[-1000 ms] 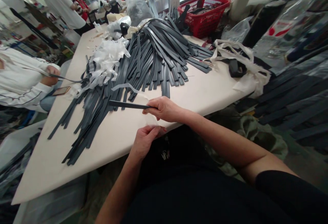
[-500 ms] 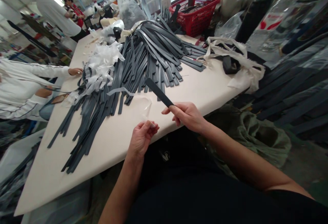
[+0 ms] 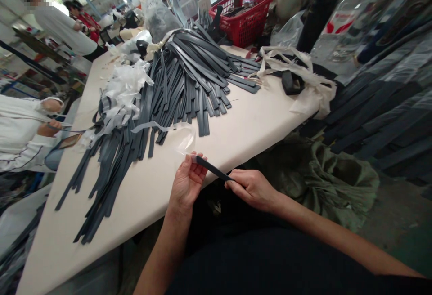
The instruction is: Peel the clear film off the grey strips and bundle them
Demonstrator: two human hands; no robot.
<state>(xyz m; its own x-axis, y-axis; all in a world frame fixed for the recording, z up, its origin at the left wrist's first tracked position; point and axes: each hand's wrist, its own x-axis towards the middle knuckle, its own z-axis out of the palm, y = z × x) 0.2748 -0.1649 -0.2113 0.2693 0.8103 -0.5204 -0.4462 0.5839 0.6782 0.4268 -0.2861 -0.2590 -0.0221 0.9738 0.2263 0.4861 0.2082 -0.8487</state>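
Observation:
A short dark grey strap (image 3: 213, 169) stretches between my hands over the table's near edge. My right hand (image 3: 252, 189) is closed round its near end. At its far end, my left hand (image 3: 189, 180) pinches a strip of clear plastic film (image 3: 185, 138) between thumb and fingers, and the strap's tip lies against those fingers. The film trails from there across the tabletop towards a big heap of similar dark straps (image 3: 189, 74). Whether the film is wrapped round the strap's tip, I cannot tell.
The pale table (image 3: 145, 187) holds a pile of crumpled white film (image 3: 124, 88), a red basket (image 3: 243, 25) and a torn cloth strip (image 3: 303, 65). At the left a co-worker in a white sleeve (image 3: 23, 128) holds a strap. A green sack (image 3: 340, 187) lies below on the right.
My right hand has come down and turned the strap so that its far tip now meets my left fingers. The co-worker's hands have drawn back from the pile. The view has shifted slightly.

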